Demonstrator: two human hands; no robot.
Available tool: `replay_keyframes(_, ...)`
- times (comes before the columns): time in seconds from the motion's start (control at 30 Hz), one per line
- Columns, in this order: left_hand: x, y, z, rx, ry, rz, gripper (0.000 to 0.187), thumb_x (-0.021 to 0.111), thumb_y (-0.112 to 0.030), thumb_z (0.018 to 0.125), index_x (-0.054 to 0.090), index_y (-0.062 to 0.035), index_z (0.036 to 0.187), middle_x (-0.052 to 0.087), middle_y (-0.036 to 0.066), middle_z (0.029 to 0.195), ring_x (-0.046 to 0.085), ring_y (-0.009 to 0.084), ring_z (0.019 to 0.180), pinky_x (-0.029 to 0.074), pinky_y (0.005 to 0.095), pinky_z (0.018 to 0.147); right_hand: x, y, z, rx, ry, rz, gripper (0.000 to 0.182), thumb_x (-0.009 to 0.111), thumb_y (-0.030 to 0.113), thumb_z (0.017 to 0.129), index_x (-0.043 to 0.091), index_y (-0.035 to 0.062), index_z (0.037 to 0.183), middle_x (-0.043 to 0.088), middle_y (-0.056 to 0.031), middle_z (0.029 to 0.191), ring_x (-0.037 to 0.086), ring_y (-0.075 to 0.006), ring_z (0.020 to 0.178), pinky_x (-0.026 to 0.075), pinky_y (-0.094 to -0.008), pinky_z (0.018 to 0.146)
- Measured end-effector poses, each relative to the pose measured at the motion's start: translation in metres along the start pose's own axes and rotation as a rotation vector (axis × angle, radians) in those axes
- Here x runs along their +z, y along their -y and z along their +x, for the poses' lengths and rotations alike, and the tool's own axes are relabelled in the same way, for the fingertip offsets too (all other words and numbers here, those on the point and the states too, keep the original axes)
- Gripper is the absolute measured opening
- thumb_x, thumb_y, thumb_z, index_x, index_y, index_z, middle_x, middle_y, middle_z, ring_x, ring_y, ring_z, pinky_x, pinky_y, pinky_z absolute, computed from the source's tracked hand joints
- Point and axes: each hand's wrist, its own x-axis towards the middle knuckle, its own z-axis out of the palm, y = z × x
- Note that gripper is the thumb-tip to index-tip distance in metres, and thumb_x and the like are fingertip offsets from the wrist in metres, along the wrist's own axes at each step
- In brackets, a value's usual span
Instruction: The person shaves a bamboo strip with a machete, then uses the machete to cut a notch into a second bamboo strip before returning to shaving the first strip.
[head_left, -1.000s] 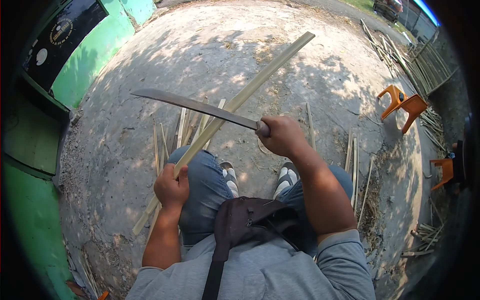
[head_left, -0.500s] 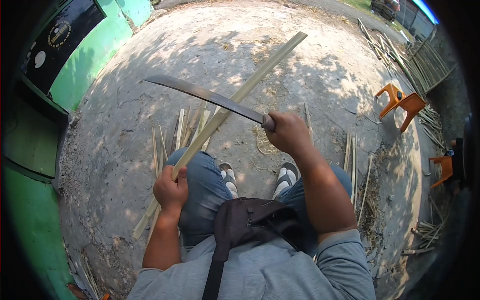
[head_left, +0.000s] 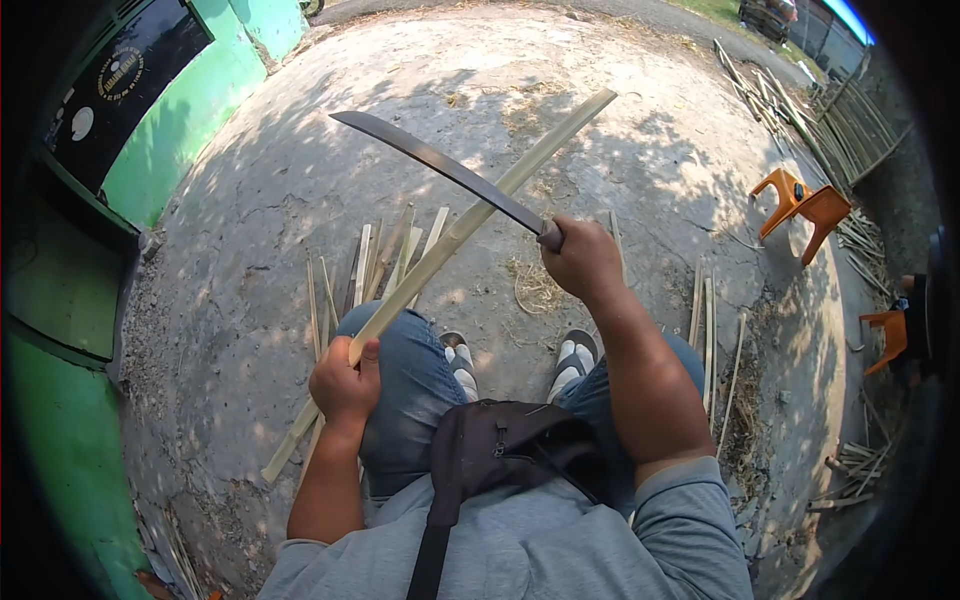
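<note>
My long curved steel machete (head_left: 440,168) has slid outward along the stiff, light, pale split-bamboo slat (head_left: 470,220); right hand (head_left: 583,262) clenches its handle, left hand (head_left: 343,385) grasps the slat low

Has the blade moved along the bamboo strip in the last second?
Yes. The blade has slid up the bamboo strip, away from the left hand, and the right hand has moved right, toward the orange chair.

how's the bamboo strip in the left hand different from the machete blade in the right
The bamboo strip is pale yellow-green and straight; the machete blade is dark grey and gently curved. The strip is gripped partway along by the left hand, with its end sticking out behind; the machete is held at its end by the right hand. Both are long, thin and cross each other.
</note>
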Motion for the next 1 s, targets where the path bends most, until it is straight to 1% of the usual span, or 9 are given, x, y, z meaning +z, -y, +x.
replay_keyframes(0.17,-0.002,-0.004,0.000,0.002,0.012,0.040,0.059,0.055,-0.064,0.101,0.059,-0.0089,0.081,0.062,0.015,0.072,0.065,0.0426,0.069,0.048,0.0528,0.059,0.001,0.016,-0.012,-0.014,0.116,0.007,0.015,0.070,0.027,0.088,0.071,0.0124,0.088,0.071,-0.0169,0.080,0.070,-0.0411,0.079,0.055,-0.0547,0.070)
replay_keyframes(0.27,-0.003,-0.004,-0.001,0.015,0.007,0.031,0.058,0.056,-0.064,0.101,0.059,-0.0090,0.081,0.062,0.015,0.072,0.065,0.0421,0.068,0.048,0.0521,0.059,0.000,0.027,-0.017,-0.126,0.169,0.034,0.015,0.072,0.027,0.085,0.071,0.0125,0.088,0.071,-0.0161,0.079,0.070,-0.0402,0.078,0.055,-0.0535,0.070)
replay_keyframes(0.3,-0.003,-0.004,-0.001,0.019,0.004,0.025,0.058,0.056,-0.064,0.101,0.059,-0.0090,0.081,0.062,0.015,0.072,0.065,0.0420,0.068,0.048,0.0519,0.059,-0.001,0.029,-0.017,-0.216,0.170,-0.013,0.015,0.072,0.027,0.084,0.071,0.0123,0.086,0.070,-0.0153,0.077,0.070,-0.0400,0.077,0.055,-0.0527,0.069)
replay_keyframes(0.4,-0.002,-0.002,-0.001,0.048,-0.015,-0.007,0.058,0.056,-0.063,0.101,0.058,-0.0089,0.080,0.062,0.014,0.071,0.065,0.0418,0.067,0.048,0.0512,0.059,-0.008,0.034,-0.016,-0.278,0.220,-0.085,0.013,0.072,0.025,0.082,0.070,0.0131,0.085,0.068,-0.0158,0.076,0.068,-0.0410,0.076,0.055,-0.0523,0.070)
replay_keyframes(0.5,-0.001,0.001,-0.001,0.047,-0.016,-0.015,0.058,0.057,-0.063,0.101,0.058,-0.0089,0.080,0.062,0.014,0.071,0.065,0.0419,0.067,0.048,0.0514,0.059,-0.007,0.016,-0.009,-0.214,0.155,-0.054,0.014,0.072,0.026,0.084,0.071,0.0122,0.086,0.069,-0.0171,0.077,0.068,-0.0421,0.075,0.054,-0.0530,0.070)
replay_keyframes(0.63,-0.003,-0.004,0.000,0.045,-0.018,0.008,0.057,0.057,-0.062,0.100,0.059,-0.0087,0.081,0.062,0.015,0.072,0.065,0.0421,0.068,0.048,0.0523,0.060,-0.011,-0.005,0.004,0.027,0.059,-0.026,0.022,0.068,0.033,0.093,0.074,0.0127,0.088,0.072,-0.0186,0.081,0.070,-0.0426,0.077,0.056,-0.0548,0.069)
replay_keyframes(0.73,-0.003,-0.002,0.000,0.051,-0.013,0.046,0.056,0.058,-0.062,0.100,0.060,-0.0087,0.082,0.063,0.015,0.074,0.065,0.0421,0.069,0.048,0.0529,0.061,-0.016,0.000,-0.001,0.077,0.049,-0.008,0.021,0.068,0.032,0.093,0.074,0.0131,0.088,0.072,-0.0176,0.082,0.071,-0.0417,0.078,0.055,-0.0553,0.070)
replay_keyframes(0.9,-0.003,-0.005,-0.001,0.052,-0.005,0.064,0.055,0.059,-0.061,0.100,0.061,-0.0088,0.083,0.064,0.015,0.075,0.065,0.0419,0.070,0.049,0.0528,0.061,-0.010,0.023,-0.014,-0.076,0.186,-0.029,0.016,0.069,0.030,0.091,0.074,0.0146,0.089,0.073,-0.0162,0.083,0.072,-0.0390,0.081,0.056,-0.0536,0.073)
replay_keyframes(1.0,-0.001,-0.004,-0.003,0.075,-0.065,0.063,0.055,0.059,-0.061,0.100,0.062,-0.0088,0.084,0.064,0.014,0.076,0.065,0.0416,0.070,0.049,0.0521,0.061,-0.013,0.041,-0.018,-0.155,0.267,-0.089,0.013,0.071,0.028,0.087,0.074,0.0155,0.089,0.073,-0.0151,0.084,0.073,-0.0373,0.083,0.057,-0.0510,0.073)
